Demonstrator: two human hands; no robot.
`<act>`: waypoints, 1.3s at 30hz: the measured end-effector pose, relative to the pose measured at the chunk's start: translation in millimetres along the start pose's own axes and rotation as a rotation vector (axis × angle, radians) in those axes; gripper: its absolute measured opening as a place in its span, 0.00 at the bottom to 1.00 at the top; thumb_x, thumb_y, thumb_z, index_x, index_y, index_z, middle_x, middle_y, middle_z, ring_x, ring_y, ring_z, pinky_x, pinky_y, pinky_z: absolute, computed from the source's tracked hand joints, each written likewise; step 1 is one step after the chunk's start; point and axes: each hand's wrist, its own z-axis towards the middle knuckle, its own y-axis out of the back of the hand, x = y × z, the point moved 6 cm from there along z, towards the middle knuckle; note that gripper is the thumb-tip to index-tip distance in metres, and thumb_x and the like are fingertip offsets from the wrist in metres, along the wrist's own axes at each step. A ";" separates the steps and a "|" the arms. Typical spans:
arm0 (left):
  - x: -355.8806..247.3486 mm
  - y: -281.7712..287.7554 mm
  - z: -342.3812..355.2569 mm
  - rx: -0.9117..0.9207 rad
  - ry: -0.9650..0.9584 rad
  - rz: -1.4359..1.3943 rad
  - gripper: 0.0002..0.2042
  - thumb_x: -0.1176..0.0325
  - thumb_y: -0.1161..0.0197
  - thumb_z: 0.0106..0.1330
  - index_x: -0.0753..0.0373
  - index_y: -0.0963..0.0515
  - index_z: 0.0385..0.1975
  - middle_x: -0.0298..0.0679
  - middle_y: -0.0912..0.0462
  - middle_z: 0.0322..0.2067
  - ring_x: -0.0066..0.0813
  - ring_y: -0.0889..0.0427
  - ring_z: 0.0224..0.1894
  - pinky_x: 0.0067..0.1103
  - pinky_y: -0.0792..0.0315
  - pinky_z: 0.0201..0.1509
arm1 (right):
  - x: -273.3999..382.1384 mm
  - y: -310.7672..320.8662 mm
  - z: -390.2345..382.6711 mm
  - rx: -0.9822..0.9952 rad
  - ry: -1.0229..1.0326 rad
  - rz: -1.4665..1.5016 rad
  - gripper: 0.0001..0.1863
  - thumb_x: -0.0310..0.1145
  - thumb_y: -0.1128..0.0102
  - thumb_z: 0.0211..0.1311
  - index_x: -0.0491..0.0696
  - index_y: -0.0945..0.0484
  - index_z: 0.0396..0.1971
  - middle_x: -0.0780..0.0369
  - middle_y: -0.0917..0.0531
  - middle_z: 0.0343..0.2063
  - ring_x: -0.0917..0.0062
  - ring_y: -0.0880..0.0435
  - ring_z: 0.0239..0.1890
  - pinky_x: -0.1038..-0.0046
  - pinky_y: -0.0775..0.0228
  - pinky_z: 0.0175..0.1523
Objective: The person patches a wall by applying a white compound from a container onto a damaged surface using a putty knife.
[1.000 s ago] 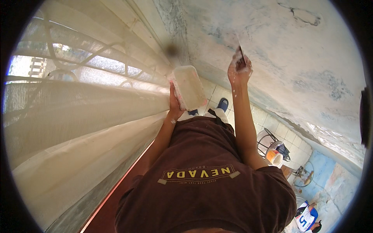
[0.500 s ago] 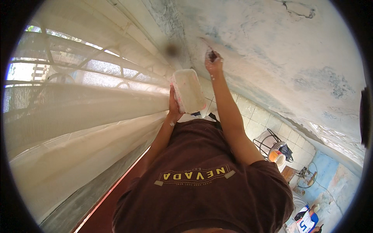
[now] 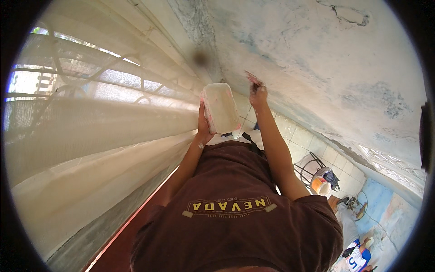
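My left hand (image 3: pixel 204 124) is wrapped round the side of a white rectangular plastic tub (image 3: pixel 220 107) with pink smears along its rim. A pale layer coats the tub's inside. To the right of it, my right hand (image 3: pixel 258 96) is closed on a putty knife (image 3: pixel 252 77); its thin reddish blade points up and to the left, and the fingers hide most of the handle. Beside that blade stretches a whitish, patchily plastered wall (image 3: pixel 299 63). Whether the blade touches the wall I cannot tell. Pale spatters mark my left wrist.
Sheer cream curtains (image 3: pixel 104 124) hang at the left before a barred window. On the tiled floor (image 3: pixel 301 136) at right stand a black metal-framed stool (image 3: pixel 304 170) and an orange-and-white bucket (image 3: pixel 321 186). Another person (image 3: pixel 358 256) is at the lower right, by a blue wall (image 3: pixel 378 213).
My right hand has come down and slightly right with the putty knife, nearer to me. The tub in my left hand has hardly moved. More of the other person shows.
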 end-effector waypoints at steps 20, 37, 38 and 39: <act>12.9 15.5 9.4 -0.016 0.059 0.020 0.36 0.36 0.63 0.70 0.58 0.42 0.67 0.44 0.31 0.61 0.40 0.30 0.62 0.38 0.33 0.64 | -22.3 -76.8 28.5 0.064 -0.313 0.397 0.05 0.21 0.51 0.62 0.40 0.25 0.31 0.55 0.18 0.32 0.72 0.18 0.35 0.75 0.19 0.40; 12.6 11.2 3.9 0.053 0.096 -0.010 0.37 0.36 0.62 0.70 0.58 0.46 0.69 0.45 0.34 0.64 0.41 0.30 0.63 0.39 0.31 0.64 | 166.2 -42.0 -49.3 0.056 -0.098 1.014 0.04 0.19 0.51 0.56 0.35 0.26 0.27 0.58 0.24 0.24 0.75 0.23 0.24 0.81 0.21 0.36; 12.5 11.5 2.5 0.049 0.095 -0.010 0.37 0.36 0.62 0.70 0.58 0.46 0.69 0.45 0.34 0.64 0.41 0.30 0.63 0.39 0.31 0.64 | 139.0 -31.3 -42.6 0.072 -0.152 1.060 0.06 0.20 0.52 0.57 0.37 0.27 0.24 0.59 0.24 0.21 0.76 0.24 0.23 0.80 0.22 0.36; 11.0 14.6 -0.9 0.013 0.090 -0.014 0.37 0.36 0.62 0.70 0.58 0.46 0.69 0.45 0.34 0.64 0.41 0.30 0.63 0.39 0.31 0.64 | 101.8 -27.5 -42.0 -0.055 -0.303 0.861 0.07 0.21 0.53 0.59 0.38 0.27 0.24 0.59 0.23 0.22 0.76 0.23 0.22 0.79 0.22 0.36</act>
